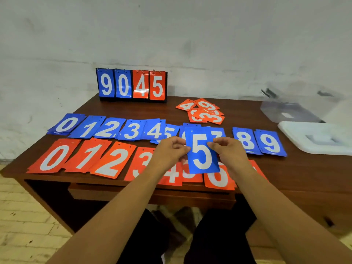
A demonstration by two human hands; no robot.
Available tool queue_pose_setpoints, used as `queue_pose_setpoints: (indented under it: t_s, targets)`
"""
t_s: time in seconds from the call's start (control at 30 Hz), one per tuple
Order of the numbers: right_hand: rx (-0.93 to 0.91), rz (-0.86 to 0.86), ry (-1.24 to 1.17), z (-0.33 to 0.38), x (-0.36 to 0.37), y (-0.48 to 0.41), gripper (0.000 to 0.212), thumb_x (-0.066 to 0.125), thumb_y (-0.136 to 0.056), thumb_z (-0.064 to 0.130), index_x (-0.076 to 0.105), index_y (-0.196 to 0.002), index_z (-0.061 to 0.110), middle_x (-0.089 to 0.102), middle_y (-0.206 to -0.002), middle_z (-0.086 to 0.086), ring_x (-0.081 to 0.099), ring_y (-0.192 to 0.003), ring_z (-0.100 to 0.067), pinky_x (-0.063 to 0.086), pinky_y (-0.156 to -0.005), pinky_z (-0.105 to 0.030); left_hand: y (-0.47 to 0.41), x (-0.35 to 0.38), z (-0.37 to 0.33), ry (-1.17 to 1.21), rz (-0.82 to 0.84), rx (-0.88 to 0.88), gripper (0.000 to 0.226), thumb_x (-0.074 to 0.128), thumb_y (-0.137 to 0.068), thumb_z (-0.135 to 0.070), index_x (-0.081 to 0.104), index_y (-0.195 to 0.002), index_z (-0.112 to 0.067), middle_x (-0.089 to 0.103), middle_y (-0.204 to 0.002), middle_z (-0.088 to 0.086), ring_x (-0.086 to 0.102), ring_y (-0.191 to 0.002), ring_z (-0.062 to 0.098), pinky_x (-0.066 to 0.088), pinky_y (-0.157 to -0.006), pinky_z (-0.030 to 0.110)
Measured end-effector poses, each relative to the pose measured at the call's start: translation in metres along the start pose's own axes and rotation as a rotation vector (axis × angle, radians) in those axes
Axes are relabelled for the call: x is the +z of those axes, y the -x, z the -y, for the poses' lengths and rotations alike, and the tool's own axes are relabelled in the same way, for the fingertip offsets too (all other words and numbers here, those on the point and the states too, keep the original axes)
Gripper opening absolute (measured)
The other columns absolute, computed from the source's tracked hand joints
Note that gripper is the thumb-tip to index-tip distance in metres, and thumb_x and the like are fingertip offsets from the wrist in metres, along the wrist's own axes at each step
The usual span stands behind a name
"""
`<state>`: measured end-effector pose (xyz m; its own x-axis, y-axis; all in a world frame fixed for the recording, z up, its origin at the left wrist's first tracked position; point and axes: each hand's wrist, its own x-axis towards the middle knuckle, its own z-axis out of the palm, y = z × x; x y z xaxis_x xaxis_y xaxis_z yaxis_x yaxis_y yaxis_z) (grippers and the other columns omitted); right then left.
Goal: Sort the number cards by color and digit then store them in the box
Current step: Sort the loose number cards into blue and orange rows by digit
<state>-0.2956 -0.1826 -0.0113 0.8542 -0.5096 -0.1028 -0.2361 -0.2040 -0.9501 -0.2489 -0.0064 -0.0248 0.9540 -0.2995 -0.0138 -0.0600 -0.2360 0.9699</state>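
Observation:
A blue 5 card [202, 150] is held upright above the middle of the table. My left hand [172, 149] pinches its left edge and my right hand [227, 151] pinches its right edge. Behind it runs a row of blue card piles, from the blue 0 pile [66, 124] to the blue 9 pile [270, 143]. In front lies a row of red piles starting with the red 0 pile [54, 157]; my arms hide the right part of that row. A loose heap of red cards [204, 111] lies at the back right.
A flip scoreboard [131, 85] reading 9 0 4 5 stands at the table's back edge. A clear plastic box [287, 109] sits at the far right, its white lid [320, 138] beside it. The brown table [133, 107] stands against a grey wall.

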Motion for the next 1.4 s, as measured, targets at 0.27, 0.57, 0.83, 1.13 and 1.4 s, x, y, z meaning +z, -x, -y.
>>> queue_pose_setpoints:
  t_s: [0.27,0.57,0.83,1.13,1.4]
  targets:
    - [0.097,-0.230,0.017,-0.016,-0.055,-0.046,0.023,0.074,-0.084,0.024,0.064,-0.100,0.011,0.067,-0.110,-0.009,0.066,-0.099,-0.022,0.059,-0.075,-0.039,-0.058,0.038,0.003,-0.731,-0.051,0.273,0.023,0.065,-0.090,-0.024,0.066,-0.113,-0.021,0.057,-0.120,0.002,0.053,-0.115,0.017,0.044,-0.096,0.031]
    - [0.058,-0.157,-0.031,-0.002,-0.021,-0.089,0.004,0.068,-0.089,0.013,0.064,-0.088,0.013,0.069,-0.105,-0.011,0.066,-0.096,-0.026,0.058,-0.082,-0.044,-0.093,-0.011,0.020,-1.115,-0.132,0.135,0.036,0.059,-0.092,-0.030,0.058,-0.128,-0.025,0.051,-0.131,0.003,0.049,-0.123,0.022,0.029,-0.107,0.044]
    - [0.118,0.115,-0.169,0.018,0.070,-0.106,0.007,0.069,-0.080,-0.002,0.063,-0.080,-0.004,0.071,-0.096,-0.022,0.070,-0.092,-0.037,0.059,-0.077,-0.051,-0.105,-0.047,0.037,-0.995,-0.082,0.047,0.034,0.062,-0.092,-0.024,0.061,-0.124,-0.015,0.058,-0.125,0.010,0.057,-0.112,0.028,0.046,-0.093,0.038]
    - [-0.050,0.099,0.194,0.018,0.112,-0.118,0.011,0.056,-0.087,0.000,0.054,-0.078,0.004,0.067,-0.074,-0.016,0.062,-0.042,-0.013,0.047,-0.038,-0.016,-0.107,-0.072,0.041,-0.928,-0.163,0.089,0.032,0.058,-0.088,-0.010,0.064,-0.120,-0.009,0.065,-0.117,0.013,0.060,-0.104,0.027,0.049,-0.086,0.034]
    - [-0.271,0.067,0.406,0.003,0.126,-0.111,0.008,0.057,-0.089,0.013,0.056,-0.086,0.020,0.068,-0.087,-0.003,0.067,-0.077,-0.021,0.059,-0.070,-0.042,-0.105,-0.080,0.047,-0.879,-0.141,0.097,0.035,0.050,-0.092,-0.003,0.061,-0.124,-0.009,0.062,-0.124,0.012,0.058,-0.112,0.026,0.047,-0.089,0.031]
